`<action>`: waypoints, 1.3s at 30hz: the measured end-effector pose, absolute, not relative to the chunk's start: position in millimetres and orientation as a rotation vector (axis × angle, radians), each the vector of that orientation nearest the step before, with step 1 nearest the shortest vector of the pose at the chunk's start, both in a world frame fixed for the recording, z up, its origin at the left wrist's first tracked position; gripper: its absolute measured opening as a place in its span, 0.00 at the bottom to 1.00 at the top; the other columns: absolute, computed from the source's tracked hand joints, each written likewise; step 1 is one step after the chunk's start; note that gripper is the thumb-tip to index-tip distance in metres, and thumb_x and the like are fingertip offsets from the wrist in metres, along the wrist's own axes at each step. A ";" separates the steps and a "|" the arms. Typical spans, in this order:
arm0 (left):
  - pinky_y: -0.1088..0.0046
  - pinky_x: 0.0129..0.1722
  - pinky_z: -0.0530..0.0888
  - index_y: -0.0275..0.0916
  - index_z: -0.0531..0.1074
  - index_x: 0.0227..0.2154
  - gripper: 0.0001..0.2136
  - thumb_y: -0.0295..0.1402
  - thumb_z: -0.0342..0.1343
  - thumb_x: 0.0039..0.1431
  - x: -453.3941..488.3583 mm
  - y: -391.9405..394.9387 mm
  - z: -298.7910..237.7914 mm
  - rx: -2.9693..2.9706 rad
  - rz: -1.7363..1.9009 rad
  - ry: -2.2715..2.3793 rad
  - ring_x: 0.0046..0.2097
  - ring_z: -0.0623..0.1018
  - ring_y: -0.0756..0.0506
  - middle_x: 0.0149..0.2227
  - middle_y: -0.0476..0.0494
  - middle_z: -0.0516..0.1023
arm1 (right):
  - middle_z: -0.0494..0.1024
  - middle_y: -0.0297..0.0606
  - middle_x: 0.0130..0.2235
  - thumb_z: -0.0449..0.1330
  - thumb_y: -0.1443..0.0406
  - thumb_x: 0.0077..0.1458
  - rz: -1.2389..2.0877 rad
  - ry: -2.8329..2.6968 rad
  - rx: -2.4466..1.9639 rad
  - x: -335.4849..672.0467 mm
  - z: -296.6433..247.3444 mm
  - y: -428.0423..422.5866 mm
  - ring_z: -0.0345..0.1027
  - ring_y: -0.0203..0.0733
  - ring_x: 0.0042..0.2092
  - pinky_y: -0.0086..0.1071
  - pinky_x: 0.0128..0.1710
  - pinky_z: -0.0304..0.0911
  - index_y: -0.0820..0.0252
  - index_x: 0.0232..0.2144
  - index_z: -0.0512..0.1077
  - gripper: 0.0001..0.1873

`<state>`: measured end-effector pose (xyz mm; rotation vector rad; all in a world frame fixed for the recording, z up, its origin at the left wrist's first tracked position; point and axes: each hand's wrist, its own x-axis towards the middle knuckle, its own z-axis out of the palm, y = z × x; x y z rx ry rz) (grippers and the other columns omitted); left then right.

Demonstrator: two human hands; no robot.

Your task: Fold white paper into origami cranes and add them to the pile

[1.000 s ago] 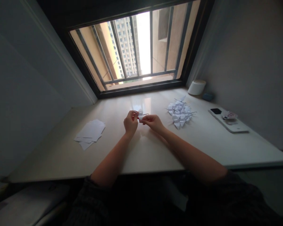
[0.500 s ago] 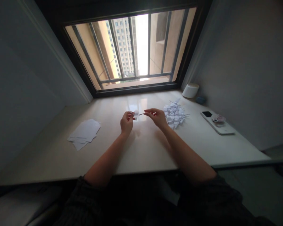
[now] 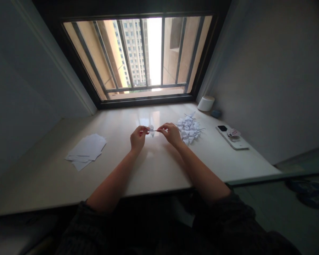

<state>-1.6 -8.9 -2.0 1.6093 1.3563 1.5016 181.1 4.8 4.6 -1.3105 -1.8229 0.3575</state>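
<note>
At the centre of the frame, just above the worktop (image 3: 159, 170), a small folded paper (image 3: 151, 130) hangs between the two hands. The left hand (image 3: 137, 137) pinches its left end between thumb and fingertips, and the right hand (image 3: 171, 133) pinches a thin strip that sticks out of its right side. Both hands are closed on the paper, close together but not touching each other. What shape the fold makes is too small to tell.

To do this well, I judge that the left pinch should sit close to the body of the fold, so the piece cannot twist. The right should draw the strip gently along its own line, since thin paper tears or kinks if pulled sideways. Keeping the wrists low over the worktop would steady both.

Just right of the right hand lies a pile of folded pieces (image 3: 189, 128), white and pointed. Further right is a phone (image 3: 231, 138) with a small round thing on it, and beyond it, by the sill, a white pot (image 3: 206, 103) and a small blue thing (image 3: 216, 113). At left of centre lies a loose stack of sheets (image 3: 86, 150).

The worktop is pale and glossy, and runs up to a barred window (image 3: 146, 56) at the top of the frame, with tall blocks outside. Grey walls close in on both sides, and the room is dim.
</note>
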 end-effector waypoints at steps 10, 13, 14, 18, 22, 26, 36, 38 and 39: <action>0.69 0.40 0.76 0.40 0.77 0.37 0.10 0.37 0.56 0.54 -1.7 -4.7 -4.7 1.578 1.507 1.187 0.35 0.80 0.48 0.40 0.44 0.81 | 0.79 0.40 0.34 0.59 0.54 0.56 0.225 -1.867 -1.309 198.0 24.6 0.6 0.65 0.47 0.40 0.38 0.42 0.58 0.55 0.29 0.79 0.14; 0.70 0.39 0.76 0.42 0.75 0.43 0.13 0.35 0.55 0.55 -3.9 -4.1 -5.5 1.583 1.467 1.216 0.35 0.80 0.48 0.38 0.45 0.81 | 0.79 0.40 0.33 0.60 0.53 0.55 0.131 -1.876 -1.329 215.2 46.5 -4.9 0.64 0.49 0.41 0.39 0.43 0.58 0.54 0.29 0.79 0.14; 0.71 0.38 0.76 0.42 0.75 0.44 0.13 0.35 0.55 0.55 -4.5 -4.3 -5.6 1.588 1.450 1.243 0.35 0.81 0.48 0.37 0.45 0.81 | 0.79 0.41 0.33 0.60 0.53 0.55 0.105 -1.872 -1.342 222.7 53.5 -6.0 0.64 0.49 0.41 0.40 0.43 0.57 0.54 0.29 0.79 0.13; 0.74 0.33 0.74 0.43 0.76 0.42 0.13 0.40 0.54 0.58 -4.5 -4.7 -6.3 1.612 1.390 1.296 0.33 0.81 0.48 0.37 0.45 0.81 | 0.78 0.41 0.31 0.61 0.55 0.55 0.041 -1.968 -1.356 255.3 65.6 -0.3 0.63 0.49 0.40 0.40 0.42 0.57 0.54 0.30 0.80 0.12; 0.74 0.32 0.74 0.43 0.76 0.41 0.14 0.44 0.53 0.59 -2.3 -3.4 -8.8 1.646 1.346 1.264 0.31 0.80 0.48 0.35 0.45 0.81 | 0.79 0.41 0.31 0.63 0.57 0.53 0.017 -2.056 -1.399 284.0 47.2 19.4 0.64 0.49 0.41 0.38 0.42 0.57 0.56 0.29 0.80 0.10; 0.74 0.32 0.74 0.43 0.76 0.40 0.16 0.46 0.51 0.59 -1.8 -2.6 -10.9 1.670 1.310 1.259 0.31 0.80 0.48 0.35 0.45 0.81 | 0.80 0.41 0.34 0.65 0.59 0.51 -0.021 -2.119 -1.462 303.8 22.6 35.9 0.64 0.49 0.42 0.38 0.42 0.58 0.57 0.29 0.80 0.08; 0.75 0.30 0.73 0.41 0.76 0.40 0.19 0.48 0.49 0.60 -2.9 -3.6 -10.3 1.664 1.281 1.256 0.31 0.80 0.48 0.35 0.43 0.81 | 0.79 0.42 0.33 0.65 0.59 0.50 -0.133 -2.178 -1.529 322.8 -4.9 36.6 0.64 0.49 0.42 0.38 0.42 0.58 0.57 0.29 0.81 0.08; 0.75 0.30 0.73 0.40 0.76 0.40 0.19 0.49 0.48 0.60 -3.3 -3.4 -10.3 1.664 1.269 1.260 0.31 0.80 0.48 0.35 0.43 0.81 | 0.79 0.41 0.33 0.65 0.59 0.50 -0.128 -2.181 -1.542 326.8 -7.5 35.8 0.64 0.49 0.42 0.38 0.42 0.59 0.56 0.29 0.81 0.08; 0.75 0.30 0.73 0.40 0.76 0.40 0.20 0.49 0.48 0.60 -3.5 -3.3 -10.3 1.666 1.261 1.263 0.31 0.80 0.48 0.35 0.43 0.81 | 0.79 0.41 0.34 0.65 0.59 0.50 -0.125 -2.187 -1.546 328.9 -8.2 35.4 0.64 0.49 0.42 0.37 0.42 0.59 0.56 0.29 0.81 0.08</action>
